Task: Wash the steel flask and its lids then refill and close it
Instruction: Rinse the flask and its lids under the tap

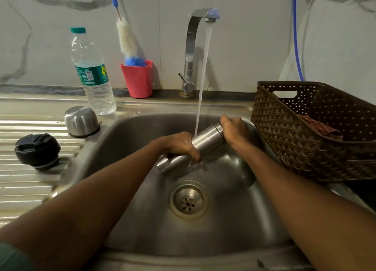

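Observation:
The steel flask (205,141) lies tilted over the sink (130,140), its open mouth up at the right, under the running water from the tap (192,46). My left hand (181,144) grips its middle, fingers curled round the body. My right hand (234,131) holds the neck end, covering the mouth. A steel cup lid (81,121) stands upside down on the drainboard at the sink's left rim. The black inner stopper lid (37,150) sits further left on the ribbed drainboard.
A plastic water bottle (92,75) with a green cap stands behind the steel lid. A pink cup (138,81) holds a bottle brush (130,40) at the back. A brown basket (317,132) with a cloth sits at the sink's right. The drain (188,199) lies below the flask.

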